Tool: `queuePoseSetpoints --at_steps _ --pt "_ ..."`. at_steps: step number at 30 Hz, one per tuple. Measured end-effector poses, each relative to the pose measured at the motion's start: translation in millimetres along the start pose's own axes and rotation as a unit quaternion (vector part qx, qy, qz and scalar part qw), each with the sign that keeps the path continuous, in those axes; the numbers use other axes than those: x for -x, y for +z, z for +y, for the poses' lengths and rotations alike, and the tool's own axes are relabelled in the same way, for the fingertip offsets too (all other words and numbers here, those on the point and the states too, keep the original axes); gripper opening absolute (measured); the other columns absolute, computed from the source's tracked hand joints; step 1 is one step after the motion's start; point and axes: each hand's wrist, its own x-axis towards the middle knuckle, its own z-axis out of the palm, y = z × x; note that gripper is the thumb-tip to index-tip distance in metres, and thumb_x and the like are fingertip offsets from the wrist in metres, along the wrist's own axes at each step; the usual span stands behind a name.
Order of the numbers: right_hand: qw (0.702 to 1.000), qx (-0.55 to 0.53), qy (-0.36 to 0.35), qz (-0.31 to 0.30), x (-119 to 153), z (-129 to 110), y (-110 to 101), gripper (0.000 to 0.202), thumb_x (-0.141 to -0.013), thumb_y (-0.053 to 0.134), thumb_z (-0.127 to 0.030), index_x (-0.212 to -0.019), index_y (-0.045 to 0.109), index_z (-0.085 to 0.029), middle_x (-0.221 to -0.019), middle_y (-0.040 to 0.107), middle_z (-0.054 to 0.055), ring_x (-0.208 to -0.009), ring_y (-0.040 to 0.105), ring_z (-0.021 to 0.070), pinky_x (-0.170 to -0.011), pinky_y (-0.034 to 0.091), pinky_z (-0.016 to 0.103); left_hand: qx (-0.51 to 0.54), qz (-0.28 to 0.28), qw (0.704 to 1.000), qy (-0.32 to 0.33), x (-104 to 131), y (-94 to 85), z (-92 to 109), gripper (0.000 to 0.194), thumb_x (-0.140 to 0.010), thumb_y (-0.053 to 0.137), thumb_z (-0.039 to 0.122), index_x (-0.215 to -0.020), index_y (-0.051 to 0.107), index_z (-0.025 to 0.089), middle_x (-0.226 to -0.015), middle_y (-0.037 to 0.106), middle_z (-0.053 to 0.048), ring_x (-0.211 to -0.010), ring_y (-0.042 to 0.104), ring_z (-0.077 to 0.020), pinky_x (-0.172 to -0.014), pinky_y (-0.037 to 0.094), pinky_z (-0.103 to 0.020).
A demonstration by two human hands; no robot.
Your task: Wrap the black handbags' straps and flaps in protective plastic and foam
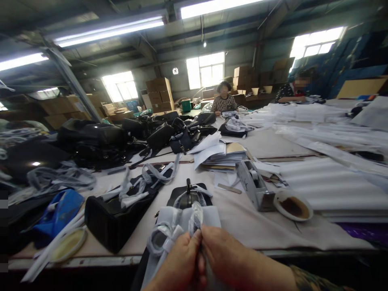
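My left hand (pixel 181 258) and my right hand (pixel 226 248) meet at the front edge of the table, thumbs side by side. Both are closed on a bunched piece of translucent plastic wrap (pixel 196 216); whatever it covers is hard to make out. Beneath it, a white foam sheet (pixel 212 216) lies across a black bag (pixel 176 196) whose strap tab points away from me. Just left of my hands, a wrapped strap (pixel 156 240) is looped in pale film. Part of the bag is hidden under my wrists.
On the left are a black handbag (pixel 104 222), a blue bundle (pixel 59 214) and a tape roll (pixel 68 244). A metal dispenser (pixel 256 186), a bowl of brown stuff (pixel 293 205) and stacked foam sheets (pixel 333 186) lie right. Across the table sits a person (pixel 224 101).
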Motion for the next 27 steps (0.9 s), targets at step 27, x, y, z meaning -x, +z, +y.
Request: queuePoseSetpoints --at_steps 27 --pt "0.855 0.452 -0.253 0.030 -40 19 -26 0.006 -0.085 0.053 -0.013 -0.089 0.054 -0.018 -0.090 0.061 0.006 -0.086 0.049 0.0208 -0.098 0.030 0.040 -0.503 0.190 0.827 0.162 5 -11.4 4 0.014 -0.092 0.045 0.022 -0.092 0.059 0.019 -0.086 0.073 -0.013 -0.083 0.070 -0.0272 -0.074 0.047 -0.035"
